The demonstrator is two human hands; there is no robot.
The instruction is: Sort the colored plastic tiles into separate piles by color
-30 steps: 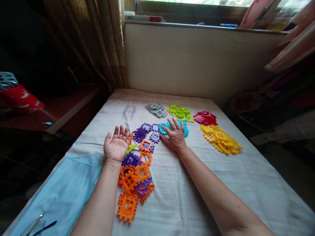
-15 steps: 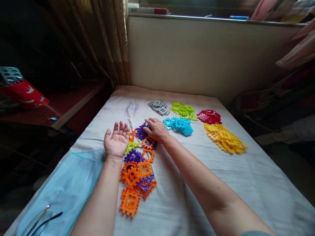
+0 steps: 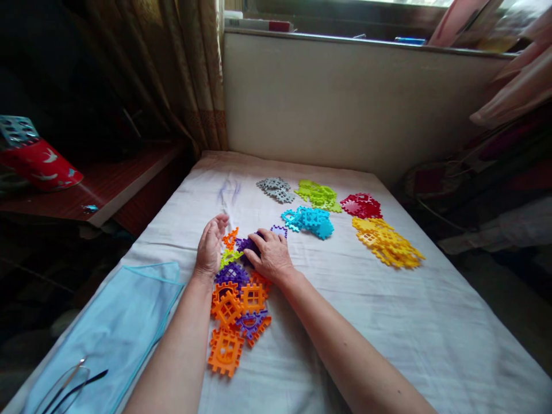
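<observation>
A loose heap of orange and purple plastic building tiles (image 3: pixel 237 305) lies on the white sheet (image 3: pixel 328 322) in front of me. My right hand (image 3: pixel 271 253) rests palm down on purple tiles (image 3: pixel 248 244) at the heap's far end, fingers curled over them. My left hand (image 3: pixel 210 244) stands on its edge just left of the heap, fingers together and slightly curved, holding nothing. A lone purple tile (image 3: pixel 279 230) lies just beyond my right hand. Sorted piles sit further away: grey (image 3: pixel 275 189), lime green (image 3: pixel 318 195), cyan (image 3: pixel 308 221), red (image 3: pixel 361 206), yellow (image 3: pixel 386 241).
A light blue cloth (image 3: pixel 107 333) with a pair of glasses (image 3: pixel 64 388) lies at the near left corner. A dark wooden shelf (image 3: pixel 103 195) with a red box (image 3: pixel 41 164) stands to the left. A cream wall (image 3: pixel 345 98) rises behind the sheet, curtains (image 3: pixel 190 75) at the left.
My right hand drew back from the cyan pile to the purple tiles near me. My left hand turned from palm up onto its edge beside the heap.
</observation>
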